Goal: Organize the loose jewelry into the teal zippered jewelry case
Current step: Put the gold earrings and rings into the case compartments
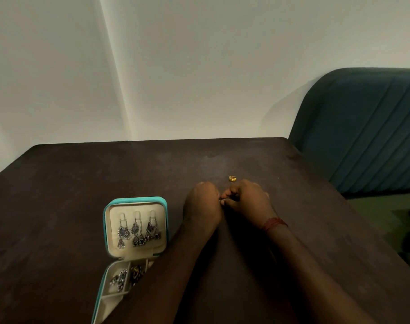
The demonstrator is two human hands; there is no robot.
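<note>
A dark brown tabletop fills the lower half of the frame, its matte surface lightly scuffed. Its far edge runs straight across the middle of the frame against a pale wall, which folds into a corner at the upper left. At the right, a teal padded chair with stitched ribs stands just beyond the tabletop's rounded far right corner.

The teal jewelry case lies open at lower centre-left. Its lid stands up, and its cream lining carries three rows of dark silver earrings. Its lower tray reaches to the bottom edge of the frame and is partly covered by the left forearm. Dark pieces sit in the tray's far compartments.

The left hand and right hand meet knuckles-up at centre frame, to the right of the case. Each grip is curled tight with the fingertips pressed together between the hands. I cannot tell whether they pinch anything. A red thread circles the right wrist. A gold ring lies loose on the tabletop just beyond the right hand, apart from it.

A wide stretch of dark surface runs from the case to the left edge, and another band lies between the hands and the far edge.
</note>
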